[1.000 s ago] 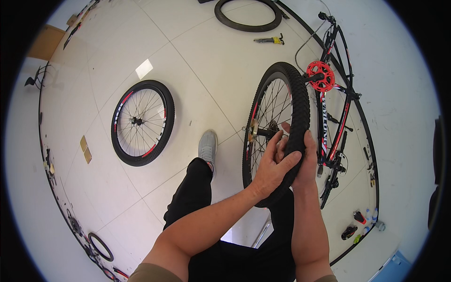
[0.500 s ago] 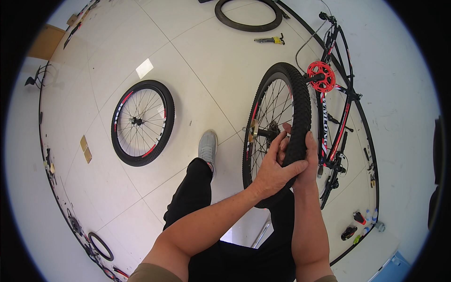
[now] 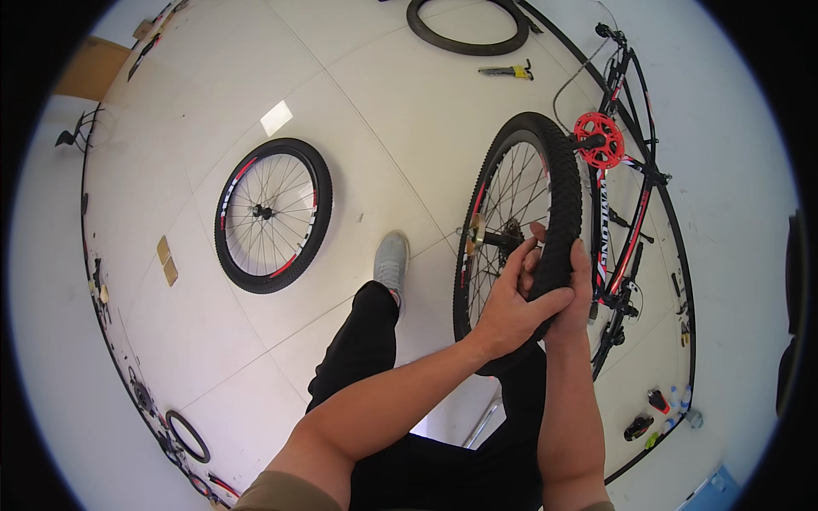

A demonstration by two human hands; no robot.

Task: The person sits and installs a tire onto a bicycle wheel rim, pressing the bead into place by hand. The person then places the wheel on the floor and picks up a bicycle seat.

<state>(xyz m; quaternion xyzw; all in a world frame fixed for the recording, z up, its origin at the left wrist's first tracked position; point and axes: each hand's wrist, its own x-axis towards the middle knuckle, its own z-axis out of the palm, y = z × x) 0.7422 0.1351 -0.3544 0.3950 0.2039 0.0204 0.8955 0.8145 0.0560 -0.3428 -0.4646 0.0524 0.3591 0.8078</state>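
Note:
A bicycle wheel (image 3: 564,200) with a knobby black tyre stands upright at my right, leaning in front of my leg. My left hand (image 3: 514,311) wraps the near side of the tyre, its fingers curled over the rim on the spoke side and its thumb across the tread. On the tyre's outer right side, my right hand (image 3: 576,294) grips the same stretch, its fingers partly hidden behind the rubber. The hub carries a gold-coloured disc (image 3: 475,235) on its left and a dark sprocket cluster (image 3: 511,232) behind the spokes.
A second wheel (image 3: 324,192) lies on the tiled floor to the left. Right of the held wheel rests a black-and-red bicycle frame (image 3: 603,226) with a red chainring (image 3: 596,119). A loose tyre (image 3: 469,48) and a yellow-marked tool (image 3: 507,71) lie farther off.
The whole view has shifted, so the scene sits a little farther right in the picture. Both hands keep the same hold on the wheel's tyre.

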